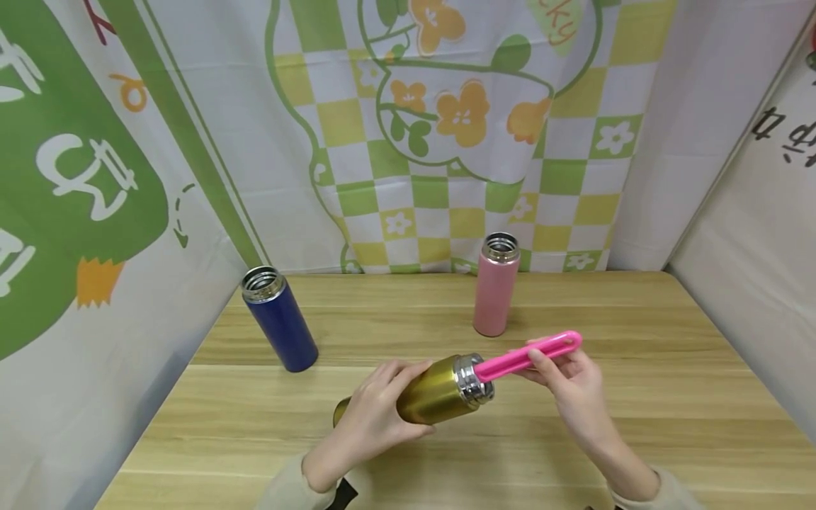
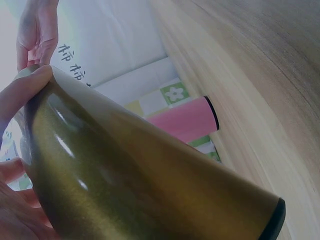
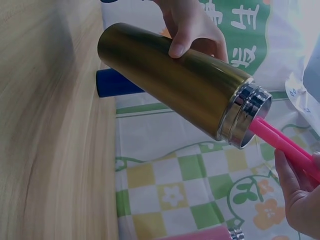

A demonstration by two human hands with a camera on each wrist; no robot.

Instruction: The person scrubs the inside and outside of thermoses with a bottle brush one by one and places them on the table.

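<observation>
Head looks down — wrist views close, sharing the gold flask point(image 1: 433, 393).

Both hands are bare, with no rings, watch or gloves showing on the left hand point(image 1: 372, 414) or the right hand point(image 1: 574, 389). Pale beige long sleeves with soft, loose cuffs end at the wrists, nearest the front edge of the light wooden table point(image 1: 669, 397). A small dark strap-like piece sits under the left cuff, too little visible to identify.

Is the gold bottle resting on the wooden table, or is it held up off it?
Apart. The right wrist view shows the gold bottle held by the left hand, tilted, clear of the table.
</observation>
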